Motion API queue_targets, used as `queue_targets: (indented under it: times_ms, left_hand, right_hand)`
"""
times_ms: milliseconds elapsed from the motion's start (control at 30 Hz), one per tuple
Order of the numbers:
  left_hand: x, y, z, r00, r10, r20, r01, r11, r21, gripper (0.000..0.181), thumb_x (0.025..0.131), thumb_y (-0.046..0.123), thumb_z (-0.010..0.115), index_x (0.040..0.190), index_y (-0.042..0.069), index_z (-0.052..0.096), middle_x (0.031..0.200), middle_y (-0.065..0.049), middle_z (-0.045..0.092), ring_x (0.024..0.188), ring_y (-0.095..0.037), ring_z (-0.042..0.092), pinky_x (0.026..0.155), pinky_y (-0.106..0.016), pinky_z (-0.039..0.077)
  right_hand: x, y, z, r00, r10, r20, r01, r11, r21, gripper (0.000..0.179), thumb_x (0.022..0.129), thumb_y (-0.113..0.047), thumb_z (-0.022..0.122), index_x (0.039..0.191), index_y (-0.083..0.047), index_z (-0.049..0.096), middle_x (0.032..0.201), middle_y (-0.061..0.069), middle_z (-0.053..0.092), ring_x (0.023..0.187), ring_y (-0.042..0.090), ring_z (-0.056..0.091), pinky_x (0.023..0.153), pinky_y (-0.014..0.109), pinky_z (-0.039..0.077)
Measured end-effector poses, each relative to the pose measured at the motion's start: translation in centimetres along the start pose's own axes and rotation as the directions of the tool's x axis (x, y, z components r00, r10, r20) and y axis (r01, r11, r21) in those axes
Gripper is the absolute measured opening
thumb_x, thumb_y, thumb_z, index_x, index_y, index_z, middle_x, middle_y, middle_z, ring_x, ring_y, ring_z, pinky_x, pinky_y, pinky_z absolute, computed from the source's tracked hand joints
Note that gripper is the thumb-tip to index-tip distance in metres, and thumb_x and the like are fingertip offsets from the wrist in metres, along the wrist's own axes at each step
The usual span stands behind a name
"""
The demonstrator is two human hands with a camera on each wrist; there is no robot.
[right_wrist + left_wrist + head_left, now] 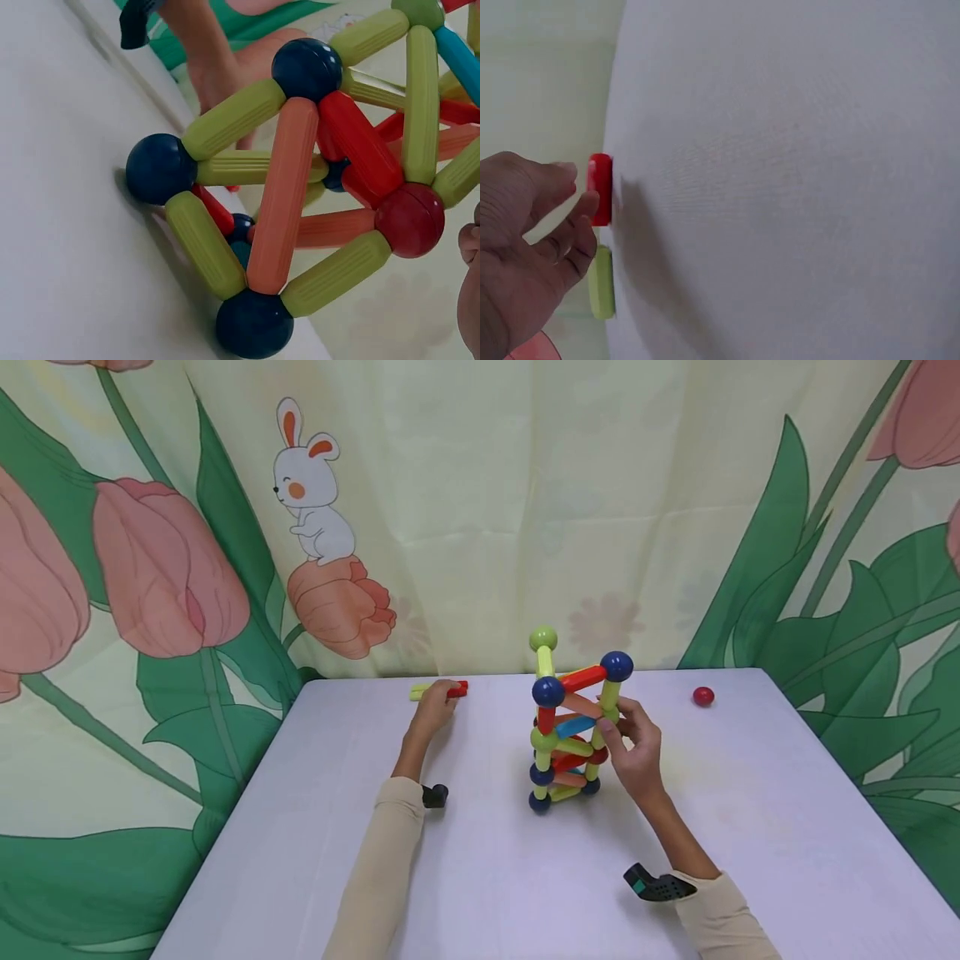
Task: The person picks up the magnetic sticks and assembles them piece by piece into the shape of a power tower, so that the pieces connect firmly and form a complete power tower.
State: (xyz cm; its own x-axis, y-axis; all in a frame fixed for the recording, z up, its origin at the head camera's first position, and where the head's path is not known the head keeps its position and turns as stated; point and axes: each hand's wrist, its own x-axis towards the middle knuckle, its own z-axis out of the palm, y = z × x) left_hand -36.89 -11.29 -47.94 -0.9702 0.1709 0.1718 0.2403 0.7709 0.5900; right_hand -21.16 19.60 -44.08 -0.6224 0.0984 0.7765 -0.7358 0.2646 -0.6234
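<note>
A tall tower of magnetic rods and balls (576,727) stands right of the table's middle, in green, red, orange and blue rods with dark blue, green and red balls. At its upper right side, my right hand (636,760) grips it between thumb and fingers; only fingertips (469,244) show at the right wrist view's edge. Over at the back edge, my left hand (437,706) reaches over loose magnetic rods. Its thumb and fingertips are right at a red rod (601,191), with a gap between them. A green rod (601,283) lies beside it, under the curled lower fingers.
A loose red ball (703,697) lies at the back right of the white table (510,893). A curtain (465,527) printed with tulips and a rabbit hangs directly behind the table's back edge. Each wrist bears a black camera.
</note>
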Motion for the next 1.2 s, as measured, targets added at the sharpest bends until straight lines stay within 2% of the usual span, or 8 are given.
queue_targets:
  times_ms: [233,467,567,667,800,967,1067,1200]
  left_hand:
    - [0.3,0.0,1.0,0.999,-0.029,0.018,0.024,0.978,0.205,0.038,0.094,0.009,0.064,0.132,0.005,0.058,0.133,-0.014,0.056,0.123,-0.027,0.055,0.103,-0.04,0.047]
    - [0.1,0.6,0.8,0.998,-0.064,0.002,0.059,0.941,0.333,0.016,0.091,0.018,0.069,0.101,0.006,0.071,0.101,-0.01,0.062,0.09,-0.024,0.06,0.074,-0.038,0.054]
    - [0.2,1.3,0.1,0.998,-0.05,-0.023,0.053,0.982,0.179,0.021,0.093,0.023,0.068,0.101,0.004,0.069,0.095,-0.009,0.066,0.081,-0.02,0.06,0.068,-0.032,0.051]
    - [0.4,2.9,-1.1,1.0,-0.001,-0.023,-0.003,0.986,-0.164,0.028,0.097,0.027,0.062,0.107,0.001,0.064,0.089,-0.011,0.066,0.067,-0.015,0.06,0.061,-0.026,0.05]
    - [0.0,7.2,-3.5,0.997,0.077,0.01,-0.054,0.784,-0.618,0.034,0.099,0.025,0.059,0.12,-0.001,0.055,0.087,-0.011,0.062,0.06,-0.012,0.063,0.061,-0.022,0.055]
    - [-1.6,13.9,-6.8,0.981,0.186,-0.06,-0.147,0.504,-0.851,0.041,0.096,0.015,0.062,0.133,0.002,0.05,0.099,-0.008,0.06,0.075,-0.017,0.07,0.078,-0.028,0.059]
    - [-2.8,16.8,-8.3,0.962,0.235,-0.139,-0.233,0.437,-0.869,0.039,0.096,0.011,0.062,0.133,0.003,0.052,0.102,-0.008,0.063,0.08,-0.018,0.072,0.083,-0.032,0.058]
    - [-3.9,18.8,-8.8,0.942,0.289,-0.169,-0.289,0.445,-0.848,0.036,0.095,0.008,0.062,0.13,0.003,0.055,0.101,-0.006,0.065,0.087,-0.016,0.072,0.09,-0.033,0.056]
  right_hand:
    - [0.1,2.0,-0.9,0.999,0.052,0.006,-0.052,0.997,0.058,0.032,0.092,0.01,0.055,0.125,0.012,0.052,0.112,-0.015,0.065,0.089,0.001,0.063,0.077,0.011,0.051]
    - [0.9,2.4,-1.0,0.989,0.137,0.046,-0.142,0.981,0.132,0.032,0.097,0.005,0.049,0.129,0.009,0.048,0.118,-0.015,0.065,0.107,0.001,0.063,0.089,0.012,0.049]
    - [1.1,2.6,-1.1,0.981,0.183,0.071,-0.193,0.962,0.192,0.03,0.099,0.004,0.046,0.129,0.003,0.05,0.117,-0.014,0.067,0.111,0.002,0.063,0.093,0.013,0.048]
    - [1.2,2.7,-1.2,0.973,0.208,0.097,-0.226,0.942,0.248,0.03,0.1,0.001,0.044,0.128,-0.005,0.051,0.117,-0.013,0.068,0.112,0.002,0.063,0.096,0.014,0.047]
    - [1.3,2.8,-1.1,0.966,0.224,0.13,-0.253,0.925,0.285,0.028,0.103,-0.004,0.043,0.129,-0.009,0.05,0.12,-0.012,0.067,0.113,0.003,0.062,0.097,0.015,0.047]
    - [1.3,2.8,-1.0,0.963,0.239,0.127,-0.267,0.915,0.301,0.025,0.103,-0.008,0.043,0.127,-0.012,0.051,0.119,-0.012,0.068,0.11,0.003,0.063,0.096,0.016,0.048]
    - [1.3,2.8,-0.9,0.965,0.235,0.118,-0.26,0.917,0.301,0.025,0.103,-0.008,0.043,0.127,-0.011,0.051,0.119,-0.012,0.068,0.108,0.004,0.063,0.095,0.015,0.048]
    - [1.2,2.8,-0.8,0.965,0.241,0.105,-0.261,0.923,0.284,0.026,0.103,-0.007,0.043,0.127,-0.011,0.052,0.118,-0.012,0.068,0.108,0.004,0.063,0.095,0.015,0.048]
